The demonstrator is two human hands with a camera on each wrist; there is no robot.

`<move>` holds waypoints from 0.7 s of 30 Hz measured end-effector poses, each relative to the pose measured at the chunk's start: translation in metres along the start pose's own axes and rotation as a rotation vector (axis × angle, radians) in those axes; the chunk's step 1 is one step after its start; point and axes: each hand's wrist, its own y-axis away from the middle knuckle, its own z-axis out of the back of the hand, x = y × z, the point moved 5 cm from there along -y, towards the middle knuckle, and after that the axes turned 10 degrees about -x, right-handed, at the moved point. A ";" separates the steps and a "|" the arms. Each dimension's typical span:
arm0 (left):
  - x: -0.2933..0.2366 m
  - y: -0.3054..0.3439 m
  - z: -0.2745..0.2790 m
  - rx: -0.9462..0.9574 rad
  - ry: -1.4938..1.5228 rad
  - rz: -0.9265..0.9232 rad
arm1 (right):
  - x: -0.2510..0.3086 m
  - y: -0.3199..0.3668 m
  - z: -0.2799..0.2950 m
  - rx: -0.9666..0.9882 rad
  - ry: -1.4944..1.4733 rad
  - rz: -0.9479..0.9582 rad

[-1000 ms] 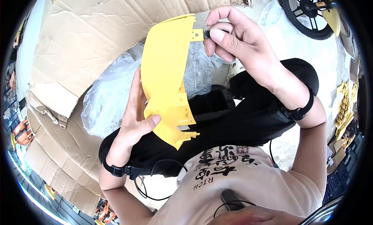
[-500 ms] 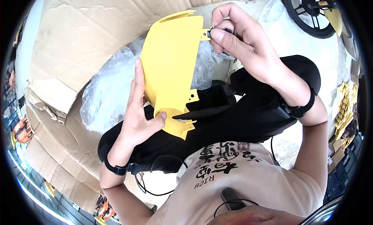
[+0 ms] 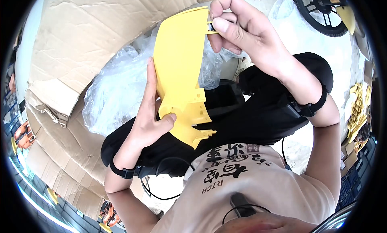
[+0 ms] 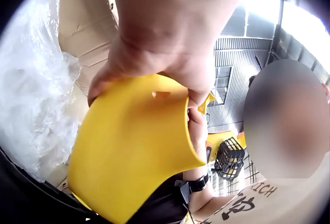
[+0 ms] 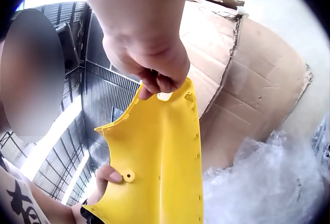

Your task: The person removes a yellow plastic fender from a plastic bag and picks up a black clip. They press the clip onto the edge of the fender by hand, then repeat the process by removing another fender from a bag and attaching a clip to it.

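Observation:
A curved yellow plastic part (image 3: 177, 60) is held up above the lap, its long side roughly upright in the head view. The left hand (image 3: 151, 122) grips its lower end, thumb on the near face. At the upper right edge the right hand (image 3: 252, 37) pinches a small dark piece (image 3: 211, 27) at a yellow tab, thumb against curled fingers. The right wrist view shows the inner face of the yellow part (image 5: 160, 157), with a round boss (image 5: 128, 176) near the left thumb. Most of the small piece is hidden by the fingers.
Cardboard (image 3: 80, 35) lies at the left and top, with crumpled clear plastic (image 3: 111, 92) beside it. A black spoked wheel (image 3: 322, 11) is at the upper right. Yellow parts (image 3: 355, 112) lie at the far right. A black cable (image 3: 161, 197) hangs near the left forearm.
The yellow part has tilted and shifted slightly, turning its face. The right hand has moved up a little, its fingers now closer to the tab. The left hand keeps its grip.

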 end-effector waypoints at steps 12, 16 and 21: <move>-0.025 -0.003 0.001 0.171 0.227 0.125 | 0.008 0.006 -0.005 0.053 -0.226 0.055; -0.021 -0.001 0.003 0.172 0.162 0.061 | 0.019 0.008 -0.010 0.129 -0.481 -0.138; -0.016 -0.008 0.005 0.002 0.234 0.043 | -0.002 0.007 -0.004 -0.016 -0.400 -0.252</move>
